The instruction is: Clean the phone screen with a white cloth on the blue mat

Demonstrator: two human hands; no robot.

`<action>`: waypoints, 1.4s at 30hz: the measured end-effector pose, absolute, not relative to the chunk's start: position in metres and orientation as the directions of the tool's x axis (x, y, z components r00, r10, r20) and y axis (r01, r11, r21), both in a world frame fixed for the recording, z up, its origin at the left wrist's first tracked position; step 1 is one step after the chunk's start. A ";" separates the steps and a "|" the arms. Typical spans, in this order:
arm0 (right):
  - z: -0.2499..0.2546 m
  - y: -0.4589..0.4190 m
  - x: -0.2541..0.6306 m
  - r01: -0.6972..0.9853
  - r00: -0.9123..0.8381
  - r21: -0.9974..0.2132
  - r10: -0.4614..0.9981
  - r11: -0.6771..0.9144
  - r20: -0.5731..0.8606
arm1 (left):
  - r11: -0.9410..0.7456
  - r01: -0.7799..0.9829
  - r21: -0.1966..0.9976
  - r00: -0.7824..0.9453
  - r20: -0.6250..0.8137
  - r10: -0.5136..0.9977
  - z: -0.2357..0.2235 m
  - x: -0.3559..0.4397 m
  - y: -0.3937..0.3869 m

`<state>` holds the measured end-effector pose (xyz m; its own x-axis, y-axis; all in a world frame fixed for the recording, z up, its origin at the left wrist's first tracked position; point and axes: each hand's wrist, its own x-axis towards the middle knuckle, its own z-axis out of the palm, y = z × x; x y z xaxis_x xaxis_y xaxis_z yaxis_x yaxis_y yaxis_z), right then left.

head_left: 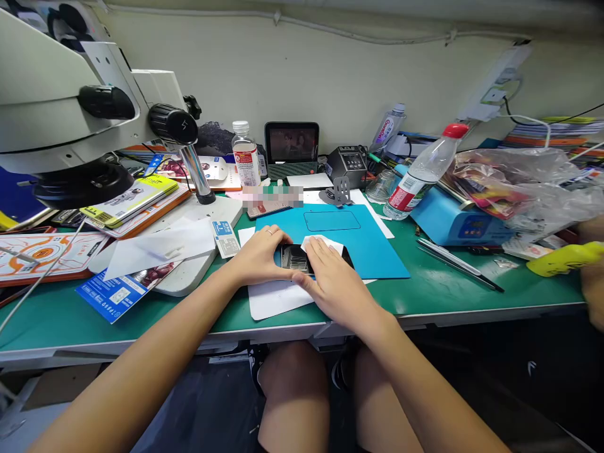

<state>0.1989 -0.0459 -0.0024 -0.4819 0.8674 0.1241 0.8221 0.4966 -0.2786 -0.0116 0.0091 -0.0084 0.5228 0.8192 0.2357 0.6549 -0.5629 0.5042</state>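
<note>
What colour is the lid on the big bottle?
The lid is red, seen best in the head view.

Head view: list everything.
Flat device: 1, black, between hands
Wipe: 1, white, under right hand
Mat: 1, blue, centre
Table: 1, green, under mat
Microscope: 1, white, left
Screen: 1, black, rear
Control box: 1, black, right of screen
Red-capped bottle: 1, clear, right of mat
White-capped bottles: 2, clear, flanking screen
Boxy machine: 1, blue, right
Slim tools: 2, mixed, right
Yellow bottle: 1, yellow, right
Plastic bags: count unclear, clear, right
Papers: many, mixed, both sides
Other person's hand: 1, blurred, right edge
Left hand: 1, bare, on device
Right hand: 1, bare, on wipe
Legs: 2, bare, below
</note>
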 end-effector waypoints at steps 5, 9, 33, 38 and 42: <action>-0.007 -0.083 0.208 0.835 -0.486 -0.237 0.867 0.497 0.107 | -0.569 0.650 0.504 0.525 0.244 0.816 -0.007 -0.012 0.008; -0.005 -0.055 0.199 0.843 -0.462 -0.253 0.880 0.474 0.109 | -0.572 0.651 0.499 0.525 0.249 0.814 -0.007 -0.012 0.008; -0.005 -0.090 0.182 0.848 -0.481 -0.194 0.870 0.494 0.112 | -0.512 0.612 0.603 0.468 0.246 0.849 -0.002 -0.010 0.008; -0.003 -0.064 0.167 0.868 -0.444 -0.179 0.886 0.463 0.136 | -0.523 0.609 0.596 0.478 0.251 0.842 -0.004 -0.011 0.009; 0.000 -0.048 0.156 0.861 -0.453 -0.181 0.879 0.475 0.152 | -0.517 0.593 0.618 0.425 0.305 0.852 -0.006 -0.013 0.008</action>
<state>0.1557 -0.0476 -0.0002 -0.4526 0.8786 0.1522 0.8613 0.4749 -0.1806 -0.0129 0.0079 -0.0063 0.4249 0.8523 0.3051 0.5926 -0.5166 0.6180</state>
